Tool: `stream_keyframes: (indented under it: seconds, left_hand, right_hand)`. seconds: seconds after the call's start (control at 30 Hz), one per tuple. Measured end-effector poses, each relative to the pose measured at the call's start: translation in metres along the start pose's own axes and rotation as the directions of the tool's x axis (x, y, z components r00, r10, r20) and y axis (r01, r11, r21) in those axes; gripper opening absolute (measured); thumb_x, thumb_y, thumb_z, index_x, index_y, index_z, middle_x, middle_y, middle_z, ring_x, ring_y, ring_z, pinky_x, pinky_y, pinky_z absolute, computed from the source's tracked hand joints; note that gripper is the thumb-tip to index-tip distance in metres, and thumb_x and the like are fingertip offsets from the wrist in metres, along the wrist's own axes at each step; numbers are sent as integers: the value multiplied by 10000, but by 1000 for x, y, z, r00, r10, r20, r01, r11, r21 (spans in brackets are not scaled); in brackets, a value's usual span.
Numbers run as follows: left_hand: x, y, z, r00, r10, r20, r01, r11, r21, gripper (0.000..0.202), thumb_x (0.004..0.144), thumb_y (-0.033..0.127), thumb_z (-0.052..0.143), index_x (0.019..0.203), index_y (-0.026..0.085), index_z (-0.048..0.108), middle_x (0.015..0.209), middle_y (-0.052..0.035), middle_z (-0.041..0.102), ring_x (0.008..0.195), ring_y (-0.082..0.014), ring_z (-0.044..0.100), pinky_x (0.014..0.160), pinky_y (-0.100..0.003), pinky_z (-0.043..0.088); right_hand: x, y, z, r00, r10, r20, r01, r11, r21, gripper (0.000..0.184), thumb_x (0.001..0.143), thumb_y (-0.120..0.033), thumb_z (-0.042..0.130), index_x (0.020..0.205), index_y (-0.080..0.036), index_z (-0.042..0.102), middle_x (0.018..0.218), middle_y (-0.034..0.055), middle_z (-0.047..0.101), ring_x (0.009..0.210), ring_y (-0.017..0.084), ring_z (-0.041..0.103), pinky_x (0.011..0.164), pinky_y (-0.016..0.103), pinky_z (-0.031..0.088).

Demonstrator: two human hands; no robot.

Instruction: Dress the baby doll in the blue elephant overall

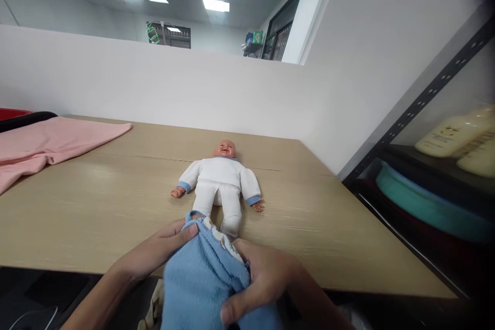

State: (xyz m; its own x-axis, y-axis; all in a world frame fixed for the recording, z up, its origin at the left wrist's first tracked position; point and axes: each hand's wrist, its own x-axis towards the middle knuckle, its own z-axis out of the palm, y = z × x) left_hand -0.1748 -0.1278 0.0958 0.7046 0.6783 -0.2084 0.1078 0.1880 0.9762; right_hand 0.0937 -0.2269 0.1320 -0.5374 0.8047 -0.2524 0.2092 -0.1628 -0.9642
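Observation:
A baby doll [221, 172] in a white outfit with blue cuffs lies on its back, head toward the wall. In front of its legs, both my hands grip a fuzzy light-blue garment [197, 273] with a patterned white edge. My left hand [170, 245] pinches the upper left of its opening, thumb on the outside. My right hand [263, 273] grips the right side, thumb over the front and fingers partly hidden by the fabric. The garment covers the doll's feet from view and hangs past the table's front edge. Its exact kind is unclear.
The doll lies on a wooden table [116, 206]. A pink cloth [58, 139] is spread at the left, beside a black and red object. On the right, a dark metal shelf holds cream-coloured bottles [444, 136] and a teal basin [425, 201]. A white partition [174, 87] stands behind.

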Motion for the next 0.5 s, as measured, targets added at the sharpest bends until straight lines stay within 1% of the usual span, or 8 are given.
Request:
stream_keyframes:
  seconds: [0.07, 0.13, 0.17, 0.23, 0.3, 0.37, 0.4, 0.5]
  left_hand:
    - [-3, -3, -4, 998, -27, 48, 24, 998, 66, 780, 894, 905, 735, 1213, 207, 873, 1334, -139, 828, 1331, -407, 711, 1212, -540, 526]
    - [-6, -3, -8, 978, -10, 209, -10, 995, 96, 788, 829, 916, 791, 1156, 206, 890, 1245, -123, 846, 1242, -398, 753, 1110, -496, 588]
    - [-7, -1, -9, 945, 6, 328, -31, 997, 71, 808, 773, 902, 851, 1184, 206, 887, 1227, -121, 846, 1206, -397, 768, 1065, -480, 610]
    - [-9, 2, -9, 846, 62, 530, -51, 998, -35, 919, 651, 826, 980, 1319, 210, 847, 1239, -131, 841, 1186, -407, 782, 1015, -467, 635]
    - [-9, 1, -9, 798, 113, 592, -56, 992, -114, 968, 638, 750, 1030, 1407, 207, 806, 1245, -146, 841, 1234, -426, 774, 1031, -476, 635]
    - [-8, -6, -11, 804, 157, 574, -92, 986, -142, 878, 699, 741, 1004, 1357, 186, 831, 1203, -158, 852, 1263, -439, 764, 1057, -497, 624]
    - [-8, -11, -12, 826, 170, 537, -109, 984, -144, 818, 731, 755, 978, 1292, 172, 856, 1176, -162, 855, 1261, -443, 763, 1077, -517, 612]
    - [-7, -31, -17, 933, 175, 314, -120, 975, -186, 716, 798, 775, 918, 1165, 162, 881, 1108, -153, 860, 1211, -429, 777, 1156, -571, 555]
  right_hand:
    - [3, 6, 3, 998, -49, -38, 52, 996, 75, 770, 684, -542, 1096, 1335, -237, 819, 1299, 75, 831, 1221, 335, 769, 1117, 437, 611]
    - [6, 12, 6, 990, -119, -71, 127, 984, 123, 672, 805, -601, 1015, 1321, -224, 810, 1254, 74, 825, 1155, 295, 772, 1087, 417, 608]
    - [7, 16, 7, 986, -145, -82, 155, 978, 136, 636, 838, -616, 988, 1303, -219, 813, 1228, 69, 823, 1131, 280, 769, 1076, 404, 601]
    - [7, 20, 9, 982, -158, -105, 174, 971, 163, 612, 844, -626, 983, 1265, -213, 819, 1196, 61, 816, 1113, 266, 759, 1068, 392, 586]
    - [6, 21, 11, 981, -136, -141, 162, 967, 196, 649, 834, -646, 988, 1277, -207, 813, 1216, 70, 815, 1141, 277, 754, 1095, 416, 572]
    - [4, 17, 12, 983, -107, -150, 140, 963, 229, 721, 842, -659, 980, 1365, -204, 785, 1266, 92, 817, 1205, 301, 752, 1145, 452, 554]
    - [3, 14, 13, 987, -105, -125, 133, 960, 245, 755, 839, -650, 986, 1408, -203, 771, 1287, 101, 817, 1231, 311, 754, 1167, 463, 547]
    - [5, 4, 11, 992, -122, 36, 110, 967, 229, 823, 700, -509, 1101, 1401, -206, 796, 1295, 98, 822, 1285, 336, 750, 1246, 465, 508]
